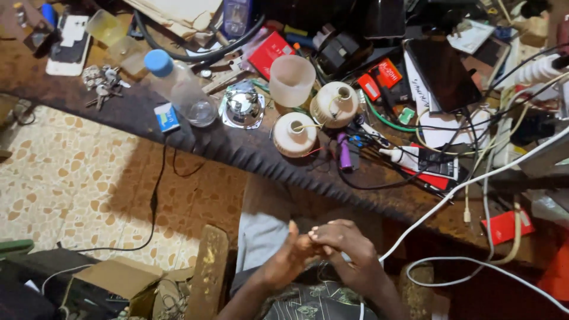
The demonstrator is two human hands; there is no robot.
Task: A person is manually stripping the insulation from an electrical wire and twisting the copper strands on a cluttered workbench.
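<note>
White cable (450, 192) is running from the crowded table (136, 112) down to the right hand (349, 246), whose bent fingers are meeting the left hand (284, 258); the far plastic cup (291, 80) is looking empty.

Illumination is uneven: the tiled floor (65, 178) left of the table (118, 104) is brightly and warmly lit, while the area under the table edge and toward the lower right of the table falls into deep shadow, with the table casting a broad dark band onto the floor beside it. Glare shows on the shiny metal disc (243, 106) and the clear plastic bottle (181, 89) on the table. Focus is fair at the table centre, softer on the hands below the table, and the wide lens bends the table edge.
</note>
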